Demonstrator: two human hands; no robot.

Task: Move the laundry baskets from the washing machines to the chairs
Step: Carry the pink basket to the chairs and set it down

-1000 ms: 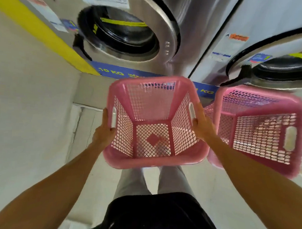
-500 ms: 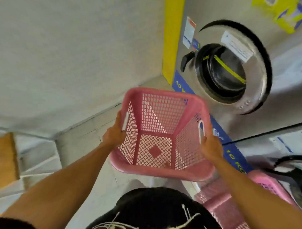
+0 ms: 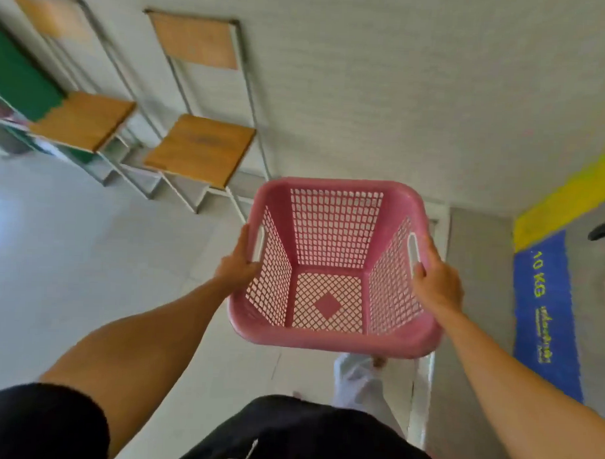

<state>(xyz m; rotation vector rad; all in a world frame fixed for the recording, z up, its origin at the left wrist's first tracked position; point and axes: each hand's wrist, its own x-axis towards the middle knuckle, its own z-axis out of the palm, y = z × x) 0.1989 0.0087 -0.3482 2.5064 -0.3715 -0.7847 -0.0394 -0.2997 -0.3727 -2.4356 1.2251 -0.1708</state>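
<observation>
An empty pink mesh laundry basket (image 3: 331, 338) hangs in front of me at waist height. My left hand (image 3: 236, 261) grips its left handle slot and my right hand (image 3: 436, 282) grips its right handle slot. Two wooden-seated metal chairs stand against the wall at the upper left: the nearer chair (image 3: 201, 150) and a farther chair (image 3: 83, 118). Both seats are bare. The nearer chair is up and left of the basket, apart from it.
The base of a washing machine with a blue 10 KG label (image 3: 545, 306) and a yellow stripe (image 3: 569, 197) runs along the right edge. A green panel (image 3: 18, 78) stands at the far left. Pale tiled floor (image 3: 88, 242) spreads to the left.
I have turned left away from the washing machines with the basket in both hands. The second pink basket has left the view and the chairs have come into view.
</observation>
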